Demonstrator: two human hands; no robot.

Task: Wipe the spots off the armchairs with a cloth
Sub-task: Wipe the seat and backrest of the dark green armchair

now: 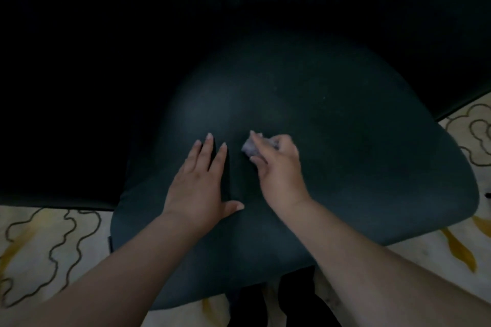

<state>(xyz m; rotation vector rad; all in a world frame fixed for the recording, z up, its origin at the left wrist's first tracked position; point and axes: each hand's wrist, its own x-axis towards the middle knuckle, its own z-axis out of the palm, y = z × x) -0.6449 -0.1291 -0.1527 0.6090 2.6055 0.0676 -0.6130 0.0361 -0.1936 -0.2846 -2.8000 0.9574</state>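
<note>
A dark teal armchair seat cushion [332, 119] fills the middle of the view. My left hand [202, 183] lies flat on the cushion with fingers spread, pressing the fabric just left of a dark crease. My right hand [276, 167] is closed around a small crumpled pale cloth [249, 148], which touches the cushion right of the crease. A few faint light specks show on the cushion farther back at the right. The chair's backrest is lost in darkness.
A cream carpet [47, 247] with dark wavy outlines and yellow marks lies under the chair at left, right and front. The background behind the seat is black. My dark-clad legs [295, 302] show below the cushion's front edge.
</note>
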